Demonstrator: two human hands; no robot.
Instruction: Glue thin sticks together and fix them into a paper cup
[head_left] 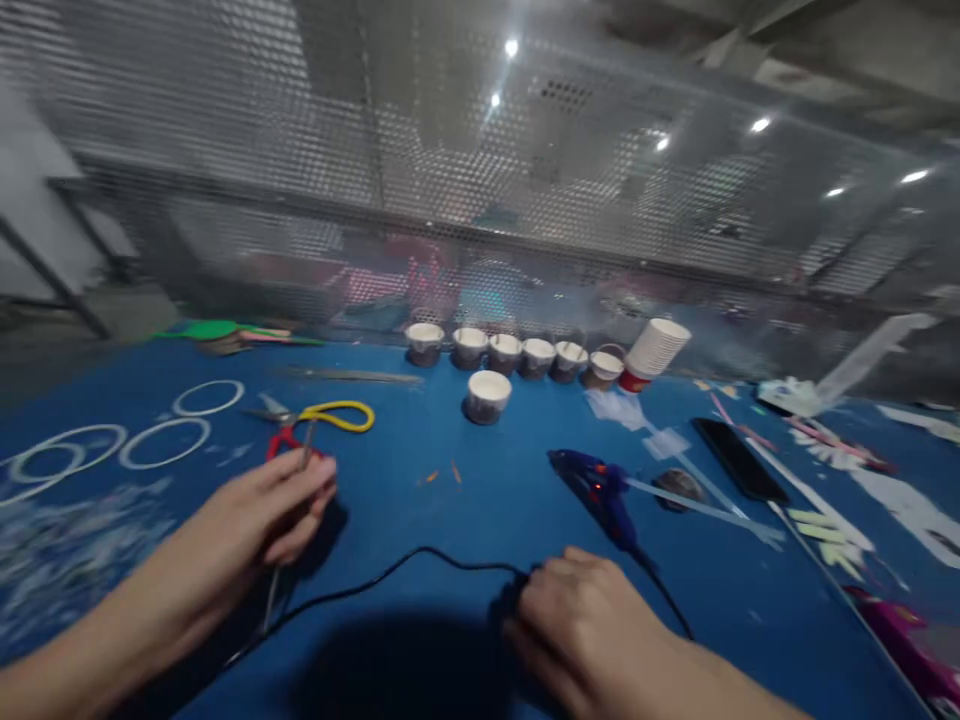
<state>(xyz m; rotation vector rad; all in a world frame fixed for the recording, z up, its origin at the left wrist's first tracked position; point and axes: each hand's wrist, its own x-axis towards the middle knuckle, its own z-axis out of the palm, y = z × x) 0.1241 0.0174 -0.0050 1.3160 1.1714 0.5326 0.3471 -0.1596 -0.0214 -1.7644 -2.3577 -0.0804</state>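
My left hand [289,510] is closed around a thin stick [272,600] that pokes out above and below the fingers. Just beyond it lie red-handled scissors [283,438] and yellow-handled scissors [337,415]. My right hand [574,615] is curled on the blue table [420,510], at the end of the visible stretch of a black cable [397,568]; what its fingers hold is hidden. A blue glue gun [600,485] lies beyond my right hand, with a clear strip at its rear. One white cup [488,396] stands alone near the middle.
Several small cups [504,352] line the back edge beside a tilted stack of paper cups [656,350]. White rings [165,443] lie at the left. A black phone [739,460], paper scraps and a pink tool [900,635] are at the right. A perforated metal screen [465,190] stands behind.
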